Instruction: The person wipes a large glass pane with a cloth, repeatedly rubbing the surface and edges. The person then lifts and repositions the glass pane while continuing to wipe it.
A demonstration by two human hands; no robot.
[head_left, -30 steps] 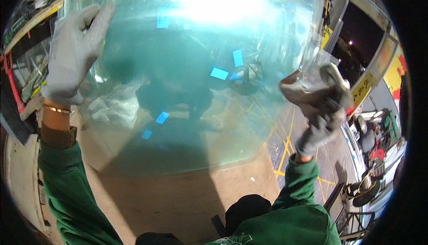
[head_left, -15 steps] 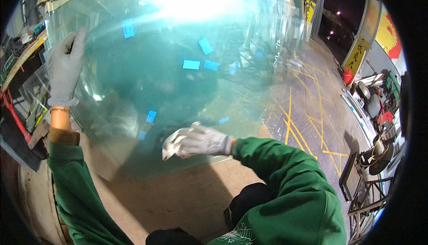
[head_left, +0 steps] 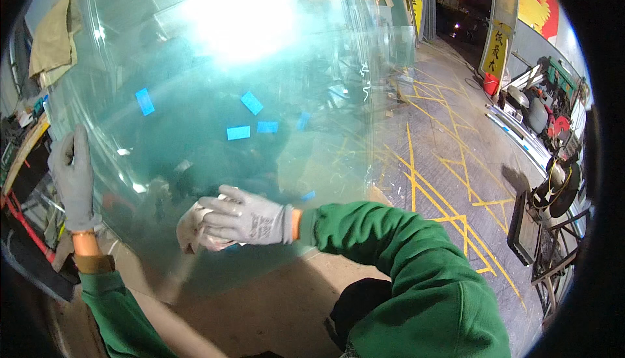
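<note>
A large greenish glass sheet [head_left: 195, 156] leans in front of me, with several small blue labels [head_left: 238, 132] on it. My left hand [head_left: 73, 182], in a grey work glove, is closed on the sheet's left edge, thumb and fingers pressed together around it. Low on the glass, my gloved right hand [head_left: 247, 218] presses a crumpled whitish cloth [head_left: 189, 228] against the surface, fingers spread over it. Some blue shows just under that hand. A strong lamp glare [head_left: 241, 13] washes out the upper part of the glass.
More glass panes stand behind the sheet. A beige cloth [head_left: 53, 42] hangs at the upper left, above a cluttered bench with red-handled tools [head_left: 29, 231]. Yellow lines cross the floor [head_left: 443, 182] at right. A red bucket [head_left: 491, 83], metal strips and frames line the right wall.
The whole view has shifted, so the glass appears lower and farther left. My right hand has slid the cloth up and left over the glass, covering lower labels. My left hand keeps the edge.
</note>
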